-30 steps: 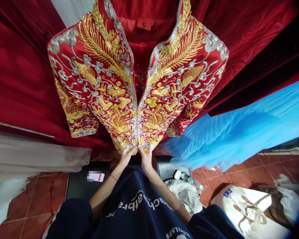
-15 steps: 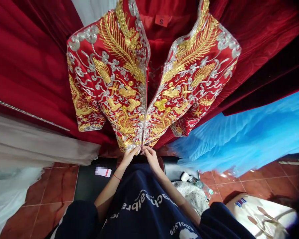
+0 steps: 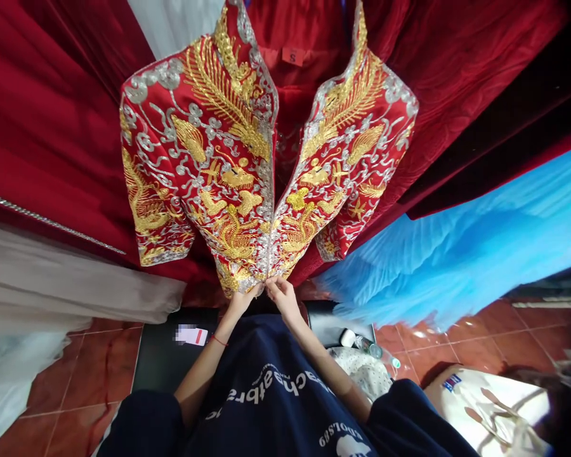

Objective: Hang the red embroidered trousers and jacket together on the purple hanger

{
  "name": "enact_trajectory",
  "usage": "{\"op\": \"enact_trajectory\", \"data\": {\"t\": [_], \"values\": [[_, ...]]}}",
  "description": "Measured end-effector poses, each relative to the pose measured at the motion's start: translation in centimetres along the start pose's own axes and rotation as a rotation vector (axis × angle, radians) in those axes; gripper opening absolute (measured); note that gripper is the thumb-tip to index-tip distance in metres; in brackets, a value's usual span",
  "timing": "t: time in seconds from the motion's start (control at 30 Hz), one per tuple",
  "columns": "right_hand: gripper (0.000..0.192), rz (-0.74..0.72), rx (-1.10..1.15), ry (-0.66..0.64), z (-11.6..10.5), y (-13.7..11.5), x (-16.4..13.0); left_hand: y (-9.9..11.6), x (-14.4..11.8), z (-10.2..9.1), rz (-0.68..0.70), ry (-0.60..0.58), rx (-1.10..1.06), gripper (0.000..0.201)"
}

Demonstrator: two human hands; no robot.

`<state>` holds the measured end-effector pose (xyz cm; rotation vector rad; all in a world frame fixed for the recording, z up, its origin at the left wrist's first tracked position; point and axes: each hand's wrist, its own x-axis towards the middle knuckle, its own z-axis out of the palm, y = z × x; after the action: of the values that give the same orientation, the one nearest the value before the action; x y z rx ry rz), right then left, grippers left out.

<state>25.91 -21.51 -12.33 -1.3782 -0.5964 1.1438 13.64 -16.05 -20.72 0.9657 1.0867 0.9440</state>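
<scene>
A red jacket (image 3: 238, 190) with dense gold and silver embroidery hangs upright in front of me, its collar and upper front parted and its lower front edges meeting. My left hand (image 3: 242, 301) is closed on the bottom hem, left of the front opening; part of its fingers is hidden by the cloth. Just to the right, my right hand (image 3: 282, 294) pinches at the lower end of the front edge, its fingertips touching the jacket. Whether a small fastener lies between those fingertips, I cannot tell. Inside the neck shows a red size label (image 3: 292, 56) marked S.
Red drapery (image 3: 57, 127) hangs behind and around. Pale tulle (image 3: 76, 273) is at left, a blue feathery fabric (image 3: 480, 241) at right. Below lie a dark seat (image 3: 164, 362) with a white card-like item (image 3: 191, 335), clear bottles (image 3: 375, 350) and a cream bag (image 3: 485, 406).
The view has shifted slightly, so the jacket appears farther left, its right shoulder drawn inward. My right fingertips have moved a little up and left along the front edge. The left hand keeps its hold.
</scene>
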Motion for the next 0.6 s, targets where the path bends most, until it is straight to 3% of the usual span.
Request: {"op": "enact_trajectory", "data": {"t": [0.17,0.23,0.33,0.43,0.5,0.6], "values": [[0.042,-0.013,0.103,0.027,0.6,-2.6,0.0,-0.7,0.4,0.1,-0.012,-0.087,0.085,0.047],[0.039,-0.042,0.123,0.027,0.8,-4.8,0.3,-1.2,0.0,-0.4,-0.044,-0.134,0.118,0.045],[0.035,-0.135,0.118,-0.014,1.2,-8.7,1.2,-1.7,-1.2,-1.8,-0.121,-0.264,0.159,0.025],[0.032,-0.231,0.091,-0.070,1.5,-11.8,2.0,-2.0,-2.2,-2.8,-0.186,-0.372,0.155,0.024],[0.030,-0.240,0.070,-0.114,1.6,-12.5,2.3,-1.8,-2.2,-2.7,-0.196,-0.389,0.113,0.026],[0.027,-0.187,0.057,-0.169,1.6,-11.4,2.3,-1.4,-0.9,-1.1,-0.170,-0.356,-0.009,0.040]]}}
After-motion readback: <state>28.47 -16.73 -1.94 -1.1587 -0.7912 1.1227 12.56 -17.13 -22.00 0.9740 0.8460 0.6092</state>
